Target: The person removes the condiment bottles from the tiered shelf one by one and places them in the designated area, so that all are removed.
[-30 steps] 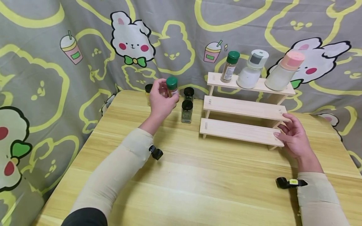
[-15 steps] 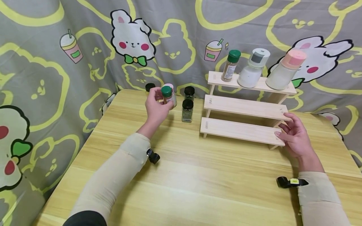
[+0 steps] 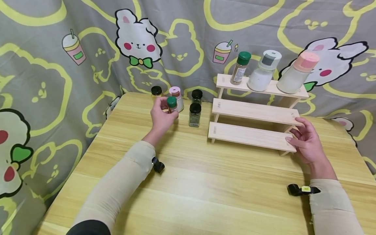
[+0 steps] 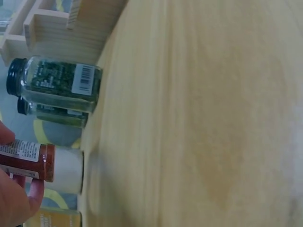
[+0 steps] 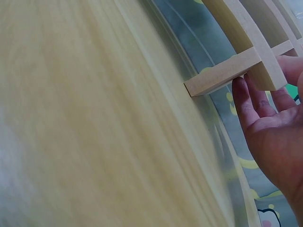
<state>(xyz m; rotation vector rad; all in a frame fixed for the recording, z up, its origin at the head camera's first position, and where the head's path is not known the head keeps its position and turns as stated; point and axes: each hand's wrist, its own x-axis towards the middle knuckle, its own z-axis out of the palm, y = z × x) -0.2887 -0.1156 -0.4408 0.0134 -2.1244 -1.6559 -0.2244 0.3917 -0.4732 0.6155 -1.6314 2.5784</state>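
Observation:
My left hand (image 3: 162, 118) grips a green-capped spice jar (image 3: 172, 106) with reddish-brown contents. In the left wrist view, the base of this spice jar (image 4: 28, 158) is raised off the table. Right behind it stands a pink-capped white jar (image 3: 180, 103), and a black-capped yellow jar (image 3: 156, 91) is partly hidden by the hand. Two black-capped jars of green herbs, the nearer herb jar (image 3: 195, 115) and the farther herb jar (image 3: 196, 95), stand to the right. My right hand (image 3: 306, 142) holds the right end of a three-tier wooden rack (image 3: 252, 135), thumb on the lowest tier.
On the rack's top tier stand a green-capped spice jar (image 3: 238, 70), a white-capped jar (image 3: 259, 78) and a pink-capped jar (image 3: 292, 80). A patterned curtain (image 3: 182, 42) hangs behind the wooden table (image 3: 188, 182).
My left hand has moved left and down with the spice jar, uncovering the pink-capped white jar behind it. The right hand has stayed on the rack.

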